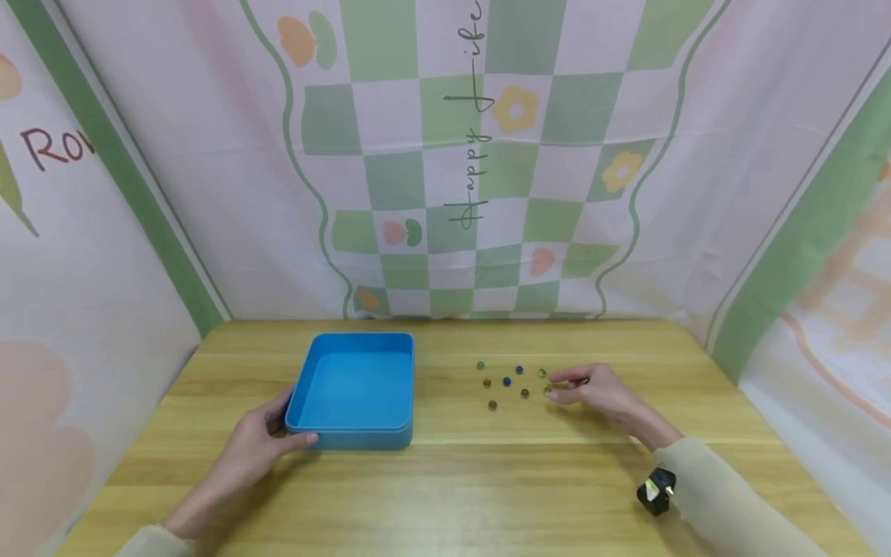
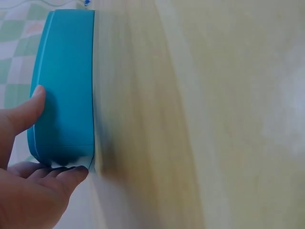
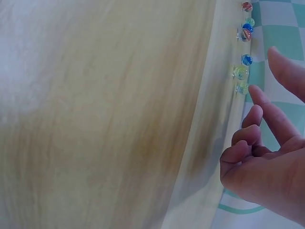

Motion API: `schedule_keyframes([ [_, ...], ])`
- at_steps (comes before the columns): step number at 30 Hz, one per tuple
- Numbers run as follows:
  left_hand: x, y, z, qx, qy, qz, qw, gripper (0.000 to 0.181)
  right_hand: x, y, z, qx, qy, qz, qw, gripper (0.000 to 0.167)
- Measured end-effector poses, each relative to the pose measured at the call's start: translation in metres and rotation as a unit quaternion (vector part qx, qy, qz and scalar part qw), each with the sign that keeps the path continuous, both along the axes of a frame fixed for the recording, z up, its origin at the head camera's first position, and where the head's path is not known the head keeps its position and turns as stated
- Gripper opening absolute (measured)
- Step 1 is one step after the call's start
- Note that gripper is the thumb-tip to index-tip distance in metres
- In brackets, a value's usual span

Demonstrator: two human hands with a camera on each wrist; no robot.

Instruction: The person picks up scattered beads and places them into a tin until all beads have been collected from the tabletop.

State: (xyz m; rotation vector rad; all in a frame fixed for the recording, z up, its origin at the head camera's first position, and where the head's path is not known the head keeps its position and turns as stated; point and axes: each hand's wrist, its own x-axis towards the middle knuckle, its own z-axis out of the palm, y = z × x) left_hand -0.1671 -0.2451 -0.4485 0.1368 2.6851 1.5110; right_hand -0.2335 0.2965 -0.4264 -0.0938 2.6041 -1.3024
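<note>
Marbles [image 1: 506, 381] lie just left of the right hand [image 1: 600, 391], the nearer one, its fingertips apart. The left hand [image 1: 254, 445] grips a blue box [image 1: 355, 439].

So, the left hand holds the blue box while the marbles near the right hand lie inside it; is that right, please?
Not inside it: the head view shows the marbles near the right hand lying on the table, to the right of the blue box. The left hand does hold it.
</note>
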Motion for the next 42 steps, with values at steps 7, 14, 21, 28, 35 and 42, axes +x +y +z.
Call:
schedule_keyframes([
  [7, -0.001, 0.0005, 0.0008, 0.056, -0.03, 0.009, 0.9979, 0.098, 0.0014, 0.0012, 0.0008, -0.009, -0.007, 0.009, 0.9999, 0.055],
  [14, -0.0008, -0.0001, -0.0004, 0.088, -0.054, 0.022, 0.9944, 0.098, -0.0011, 0.0014, -0.0017, -0.021, -0.001, -0.003, 0.9998, 0.052],
  [21, -0.0007, -0.0002, -0.0012, 0.095, -0.061, 0.028, 0.9932, 0.099, -0.0026, 0.0029, -0.0044, -0.016, 0.009, -0.002, 0.9998, 0.051],
  [28, -0.0005, -0.0002, -0.0008, 0.086, -0.062, 0.03, 0.9939, 0.099, -0.0011, 0.0022, -0.0045, -0.021, 0.005, 0.004, 0.9998, 0.05],
  [35, 0.0002, 0.0004, 0.0008, 0.081, -0.053, 0.027, 0.995, 0.098, -0.0039, 0.0032, -0.0078, 0.006, 0.012, 0.003, 0.9999, 0.048],
  [42, 0.0015, 0.0008, 0.0025, 0.081, -0.059, 0.032, 0.9944, 0.098, -0.0051, 0.0029, -0.0089, 0.032, 0.029, 0.006, 0.999, 0.043],
])
